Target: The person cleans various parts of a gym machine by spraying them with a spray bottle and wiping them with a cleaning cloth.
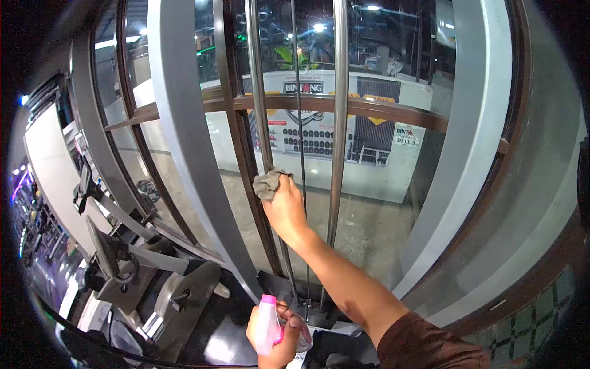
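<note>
At a metal pole [259, 86], right hand [286, 206] clutching cloth [265, 186], left hand [283, 353] closed round half-hidden spray bottle [268, 329]

white counter [369, 178] behind brown-framed glass [375, 224], exercise bike [193, 283] at left
the counter bears a bintang sign [313, 89] and, near its right end, a small notice [406, 135]; green leaves [284, 55] show above the sign, a brown crossbar [393, 111] runs in front, a bright light [319, 27] glows higher.
</note>
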Demonstrator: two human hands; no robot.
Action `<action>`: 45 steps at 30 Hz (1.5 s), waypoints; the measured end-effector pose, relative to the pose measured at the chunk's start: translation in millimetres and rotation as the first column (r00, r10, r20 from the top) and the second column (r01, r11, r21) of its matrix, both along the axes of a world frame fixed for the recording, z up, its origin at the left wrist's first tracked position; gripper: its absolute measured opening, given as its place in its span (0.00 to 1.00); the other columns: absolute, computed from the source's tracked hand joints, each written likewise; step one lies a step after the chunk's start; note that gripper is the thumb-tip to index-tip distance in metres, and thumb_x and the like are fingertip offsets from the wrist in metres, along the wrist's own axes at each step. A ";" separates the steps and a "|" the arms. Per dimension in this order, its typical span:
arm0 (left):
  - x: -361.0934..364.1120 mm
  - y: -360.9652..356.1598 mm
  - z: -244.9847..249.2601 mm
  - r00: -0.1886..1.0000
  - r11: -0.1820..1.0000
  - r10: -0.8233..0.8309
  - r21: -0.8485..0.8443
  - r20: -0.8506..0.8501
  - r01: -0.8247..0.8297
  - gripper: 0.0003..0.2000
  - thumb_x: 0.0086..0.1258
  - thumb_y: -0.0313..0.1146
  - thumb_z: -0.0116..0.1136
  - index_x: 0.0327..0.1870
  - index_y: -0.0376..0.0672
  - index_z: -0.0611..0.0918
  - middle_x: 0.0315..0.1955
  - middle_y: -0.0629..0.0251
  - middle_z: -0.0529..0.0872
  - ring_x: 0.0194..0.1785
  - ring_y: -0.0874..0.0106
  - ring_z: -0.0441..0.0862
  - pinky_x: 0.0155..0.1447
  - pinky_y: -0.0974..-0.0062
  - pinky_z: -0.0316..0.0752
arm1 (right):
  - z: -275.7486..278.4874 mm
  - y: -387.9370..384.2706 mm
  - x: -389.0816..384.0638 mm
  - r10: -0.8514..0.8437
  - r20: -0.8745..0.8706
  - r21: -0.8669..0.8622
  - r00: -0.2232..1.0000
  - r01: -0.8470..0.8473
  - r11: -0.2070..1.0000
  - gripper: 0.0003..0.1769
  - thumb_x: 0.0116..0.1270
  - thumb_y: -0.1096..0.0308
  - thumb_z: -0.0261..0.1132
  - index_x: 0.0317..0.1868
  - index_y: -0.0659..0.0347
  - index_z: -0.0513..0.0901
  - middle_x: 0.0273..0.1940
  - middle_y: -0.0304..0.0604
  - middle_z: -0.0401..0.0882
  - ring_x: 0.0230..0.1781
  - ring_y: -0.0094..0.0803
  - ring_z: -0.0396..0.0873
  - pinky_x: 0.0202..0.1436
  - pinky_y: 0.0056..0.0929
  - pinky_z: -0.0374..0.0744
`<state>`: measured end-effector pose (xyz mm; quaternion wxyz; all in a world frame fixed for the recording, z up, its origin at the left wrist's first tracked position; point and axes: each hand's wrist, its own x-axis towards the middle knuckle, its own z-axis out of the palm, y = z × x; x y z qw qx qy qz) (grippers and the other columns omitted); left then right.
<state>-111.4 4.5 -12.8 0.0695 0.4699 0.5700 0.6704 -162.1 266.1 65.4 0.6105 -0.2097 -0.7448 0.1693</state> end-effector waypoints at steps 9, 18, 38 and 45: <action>13.8 -1.3 5.5 0.896 0.985 -0.138 0.151 0.422 0.081 0.13 0.58 0.27 0.73 0.39 0.37 0.79 0.32 0.61 0.85 0.36 0.72 0.84 0.44 0.71 0.80 | -89.1 -4.5 0.1 -0.045 0.040 -0.167 0.998 0.051 0.985 0.10 0.62 0.76 0.68 0.42 0.65 0.78 0.44 0.48 0.87 0.46 0.47 0.85 0.52 0.40 0.82; 13.3 -17.3 -5.9 0.930 0.995 -0.082 0.088 0.357 0.053 0.13 0.58 0.28 0.74 0.38 0.37 0.79 0.32 0.61 0.85 0.36 0.69 0.84 0.47 0.70 0.80 | -170.6 -17.8 11.0 -0.007 0.123 -0.253 0.992 0.039 0.967 0.13 0.61 0.74 0.69 0.44 0.66 0.77 0.44 0.58 0.79 0.46 0.60 0.80 0.49 0.50 0.79; 24.9 -54.6 -16.9 0.998 0.988 0.041 -0.145 -0.040 -0.046 0.17 0.69 0.23 0.63 0.58 0.34 0.77 0.44 0.63 0.81 0.45 0.71 0.81 0.49 0.73 0.78 | -350.3 -28.7 23.0 0.098 0.512 -0.493 0.854 0.198 0.847 0.29 0.62 0.74 0.67 0.61 0.70 0.66 0.61 0.66 0.70 0.54 0.64 0.79 0.58 0.53 0.80; 36.5 -72.7 -7.8 0.961 0.977 0.103 -0.155 -0.256 -0.146 0.19 0.64 0.23 0.64 0.57 0.33 0.78 0.39 0.62 0.82 0.41 0.69 0.81 0.48 0.72 0.78 | -415.4 -47.8 74.9 0.461 0.751 -0.629 0.472 0.299 0.718 0.20 0.59 0.64 0.70 0.49 0.68 0.81 0.51 0.63 0.83 0.50 0.56 0.84 0.53 0.49 0.82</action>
